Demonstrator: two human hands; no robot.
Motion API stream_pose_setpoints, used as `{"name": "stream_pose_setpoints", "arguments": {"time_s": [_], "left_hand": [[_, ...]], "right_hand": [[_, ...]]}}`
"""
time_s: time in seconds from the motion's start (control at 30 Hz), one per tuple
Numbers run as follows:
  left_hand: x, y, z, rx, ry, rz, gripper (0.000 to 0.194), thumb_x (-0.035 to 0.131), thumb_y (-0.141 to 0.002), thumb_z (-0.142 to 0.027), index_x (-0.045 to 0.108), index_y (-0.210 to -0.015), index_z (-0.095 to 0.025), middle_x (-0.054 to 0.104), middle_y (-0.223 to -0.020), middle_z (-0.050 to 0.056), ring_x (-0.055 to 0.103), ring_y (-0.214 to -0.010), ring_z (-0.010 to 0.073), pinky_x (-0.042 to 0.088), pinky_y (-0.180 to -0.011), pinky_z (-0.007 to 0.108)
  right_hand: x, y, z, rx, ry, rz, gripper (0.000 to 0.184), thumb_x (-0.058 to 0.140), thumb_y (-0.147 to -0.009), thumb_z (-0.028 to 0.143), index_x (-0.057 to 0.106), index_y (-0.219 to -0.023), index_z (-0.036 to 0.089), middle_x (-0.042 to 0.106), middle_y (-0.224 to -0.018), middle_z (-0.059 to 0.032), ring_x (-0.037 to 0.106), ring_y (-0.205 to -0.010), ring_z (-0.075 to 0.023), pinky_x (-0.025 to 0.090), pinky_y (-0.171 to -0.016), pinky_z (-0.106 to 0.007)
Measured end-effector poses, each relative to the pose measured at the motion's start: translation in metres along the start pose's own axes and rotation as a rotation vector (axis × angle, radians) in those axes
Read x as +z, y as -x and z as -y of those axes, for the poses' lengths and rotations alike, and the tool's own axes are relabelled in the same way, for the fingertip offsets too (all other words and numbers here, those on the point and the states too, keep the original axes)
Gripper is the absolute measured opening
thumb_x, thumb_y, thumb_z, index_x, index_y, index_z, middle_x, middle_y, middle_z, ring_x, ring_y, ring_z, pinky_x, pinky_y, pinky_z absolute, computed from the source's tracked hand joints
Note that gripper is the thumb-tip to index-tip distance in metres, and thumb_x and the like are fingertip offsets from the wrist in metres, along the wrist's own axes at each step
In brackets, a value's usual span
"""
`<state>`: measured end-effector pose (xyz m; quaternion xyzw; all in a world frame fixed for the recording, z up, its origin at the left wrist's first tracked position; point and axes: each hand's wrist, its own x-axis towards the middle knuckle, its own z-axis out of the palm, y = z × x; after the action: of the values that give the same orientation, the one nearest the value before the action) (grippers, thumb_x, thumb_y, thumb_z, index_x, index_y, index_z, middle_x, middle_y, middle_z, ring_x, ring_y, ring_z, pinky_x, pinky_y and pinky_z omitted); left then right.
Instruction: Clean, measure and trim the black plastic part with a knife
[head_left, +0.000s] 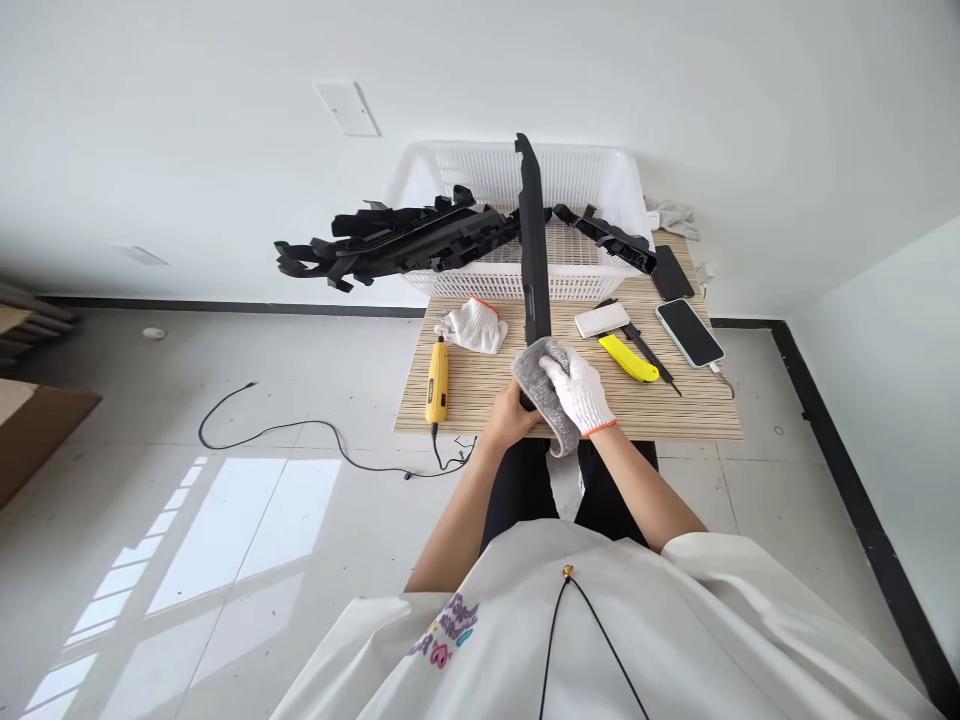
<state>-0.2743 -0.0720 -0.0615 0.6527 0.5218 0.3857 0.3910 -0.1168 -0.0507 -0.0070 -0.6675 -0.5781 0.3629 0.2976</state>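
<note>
A long black plastic trim piece [534, 240] stands up from my hands, its far end reaching over the white basket. Bare, my left hand [511, 415] grips its near end, with the fingers partly hidden. On my right hand [581, 392] is a white knitted glove with an orange cuff. That hand is closed on a grey cloth [546, 385], which lies against the lower part of the trim piece. Left of my hands are a yellow corded rotary tool [437, 382] and a crumpled white glove [477, 327]. To the right lies a yellow-handled knife [628, 358].
The white plastic basket [480, 283] at the back of the wood-patterned table [487, 405] holds several black plastic parts [420, 240], some jutting left. A white block [602, 320], a black caliper-like tool [651, 357] and two phones [690, 333] lie right. A cable [300, 423] crosses the floor.
</note>
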Motion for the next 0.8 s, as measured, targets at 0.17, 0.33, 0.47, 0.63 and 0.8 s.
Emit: {"name": "stream_pose_setpoints", "arguments": {"time_s": [0.17, 0.33, 0.47, 0.63, 0.8], "left_hand": [[-0.001, -0.002, 0.011, 0.11, 0.083, -0.013, 0.049, 0.08, -0.071, -0.036, 0.066, -0.115, -0.02, 0.074, -0.12, 0.012, 0.068, -0.117, 0.0353, 0.056, -0.101, 0.051], [-0.002, -0.002, 0.013, 0.062, -0.047, -0.026, 0.03, 0.08, -0.067, -0.033, 0.065, -0.089, -0.021, 0.077, -0.097, 0.01, 0.073, -0.095, 0.035, 0.06, -0.082, 0.047], [-0.002, 0.001, 0.009, 0.07, -0.091, -0.015, 0.014, 0.071, -0.073, -0.027, 0.062, -0.082, -0.021, 0.077, -0.089, 0.008, 0.073, -0.087, 0.0311, 0.058, -0.076, 0.042], [0.0, 0.002, 0.006, 0.114, -0.119, 0.022, 0.012, 0.071, -0.072, -0.026, 0.06, -0.077, -0.022, 0.075, -0.084, 0.008, 0.073, -0.083, 0.0308, 0.056, -0.072, 0.039], [0.004, 0.004, 0.003, 0.165, -0.144, 0.001, 0.04, 0.075, -0.072, -0.028, 0.06, -0.109, -0.022, 0.071, -0.11, 0.012, 0.069, -0.1, 0.0327, 0.056, -0.081, 0.042]], "right_hand": [[0.003, 0.014, 0.013, 0.017, 0.096, 0.049, 0.078, 0.077, -0.071, 0.07, 0.056, -0.135, 0.031, 0.074, -0.116, -0.0121, 0.07, -0.108, -0.0379, 0.053, -0.093, -0.048], [0.011, 0.011, 0.02, 0.085, 0.177, 0.076, 0.067, 0.042, -0.093, 0.074, 0.055, -0.138, 0.025, 0.075, -0.111, -0.0171, 0.07, -0.108, -0.0421, 0.049, -0.095, -0.055], [0.008, 0.01, 0.024, 0.028, 0.258, 0.071, 0.064, 0.032, -0.1, 0.069, 0.058, -0.137, 0.024, 0.076, -0.107, -0.0159, 0.072, -0.103, -0.0372, 0.051, -0.093, -0.049], [0.01, 0.021, 0.038, -0.113, 0.651, -0.136, 0.073, 0.051, -0.099, 0.056, 0.043, -0.151, 0.006, 0.066, -0.126, -0.0239, 0.067, -0.11, -0.0358, 0.054, -0.088, -0.045], [0.019, 0.017, 0.042, -0.066, 0.798, -0.057, 0.058, 0.03, -0.107, 0.035, 0.041, -0.149, -0.003, 0.071, -0.103, -0.0238, 0.073, -0.089, -0.031, 0.058, -0.076, -0.042]]}}
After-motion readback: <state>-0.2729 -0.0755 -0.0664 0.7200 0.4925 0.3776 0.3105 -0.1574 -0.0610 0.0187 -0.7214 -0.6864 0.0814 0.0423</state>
